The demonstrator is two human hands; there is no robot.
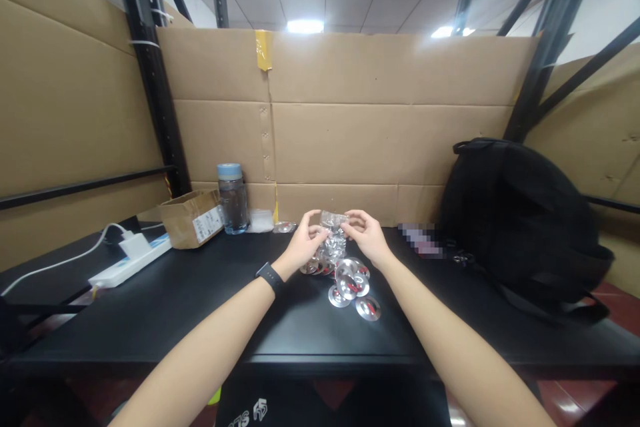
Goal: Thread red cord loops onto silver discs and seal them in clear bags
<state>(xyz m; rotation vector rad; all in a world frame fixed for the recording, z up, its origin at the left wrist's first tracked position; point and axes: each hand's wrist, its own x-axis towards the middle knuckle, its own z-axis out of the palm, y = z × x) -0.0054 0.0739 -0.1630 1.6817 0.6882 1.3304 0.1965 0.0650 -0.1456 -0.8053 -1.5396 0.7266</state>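
Both forearms extended forward from the lower frame edge, bare, converging toward the centre. Left hand (304, 242) raised at the wrist, fingers curled inward, thumb and fingertips pinched together. Black band worn on the left wrist. Right hand (367, 235) level with the left, palm turned inward, fingers bent, thumb and index closed in a pinch. Fingertips of the two hands near each other, not touching

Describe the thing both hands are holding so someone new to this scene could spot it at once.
On the black table, in front of the cardboard wall, find the scatter of shiny round discs. Just above them, the left hand and right hand pinch a small clear plastic bag. Unlike the flat metallic discs, it is crinkled, see-through and held upright.
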